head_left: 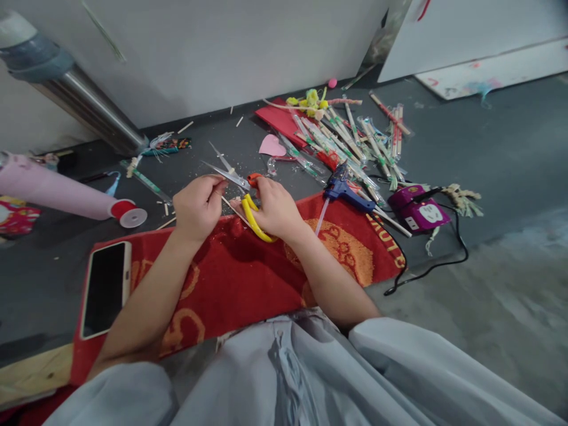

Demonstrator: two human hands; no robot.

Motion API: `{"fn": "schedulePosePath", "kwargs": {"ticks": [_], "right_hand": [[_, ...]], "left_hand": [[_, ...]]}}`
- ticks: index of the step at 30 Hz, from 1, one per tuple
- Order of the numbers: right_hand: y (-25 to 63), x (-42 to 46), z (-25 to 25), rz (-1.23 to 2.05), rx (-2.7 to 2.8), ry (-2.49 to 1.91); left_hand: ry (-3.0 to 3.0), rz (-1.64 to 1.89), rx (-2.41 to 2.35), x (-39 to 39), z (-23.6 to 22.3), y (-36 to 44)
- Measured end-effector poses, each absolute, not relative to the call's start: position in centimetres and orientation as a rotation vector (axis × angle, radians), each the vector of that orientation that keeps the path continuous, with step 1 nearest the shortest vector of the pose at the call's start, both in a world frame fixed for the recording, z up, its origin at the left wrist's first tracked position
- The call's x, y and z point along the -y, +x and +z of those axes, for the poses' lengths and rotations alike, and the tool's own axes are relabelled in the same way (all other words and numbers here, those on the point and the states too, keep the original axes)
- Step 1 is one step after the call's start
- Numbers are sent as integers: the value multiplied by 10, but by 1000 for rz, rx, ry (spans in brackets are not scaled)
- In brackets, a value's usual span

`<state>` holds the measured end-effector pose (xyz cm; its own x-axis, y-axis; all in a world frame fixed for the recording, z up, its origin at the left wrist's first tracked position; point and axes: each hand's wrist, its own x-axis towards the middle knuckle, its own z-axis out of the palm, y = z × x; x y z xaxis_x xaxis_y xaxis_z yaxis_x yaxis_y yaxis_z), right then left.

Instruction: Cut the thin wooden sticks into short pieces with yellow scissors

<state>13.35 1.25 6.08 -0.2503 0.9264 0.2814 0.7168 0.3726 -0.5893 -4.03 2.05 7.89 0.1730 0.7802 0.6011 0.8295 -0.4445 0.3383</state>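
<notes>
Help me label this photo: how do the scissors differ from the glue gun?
The scissors have yellow and orange handles; the glue gun is blue. The scissors are held open in the right hand; the glue gun lies untouched at the edge of the red cloth.

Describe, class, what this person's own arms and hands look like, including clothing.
The left hand and right hand wear no gloves; no watch or bracelet shows. The left sleeve and right sleeve are loose and pale grey-blue, ending around the elbows; the forearms are bare.
</notes>
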Motion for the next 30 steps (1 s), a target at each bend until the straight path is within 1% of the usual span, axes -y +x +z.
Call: {"fn": "schedulePosePath", "kwargs": {"ticks": [10,17,25,30], "right_hand": [[137,-12,63,474,2058,-1355],[139,-11,66,509,2044,-1313],[137,-9,69,498,2109,-1397],[136,-9,70,515,2129,-1448]], "left_hand": [[-2434,-1275,1632,-21,87,-39],[-2467,-1289,1621,-18,97,-37],[-2484,-1220,1617,-20,92,-38],[-2476,-1105,1630,-19,90,-39]]}}
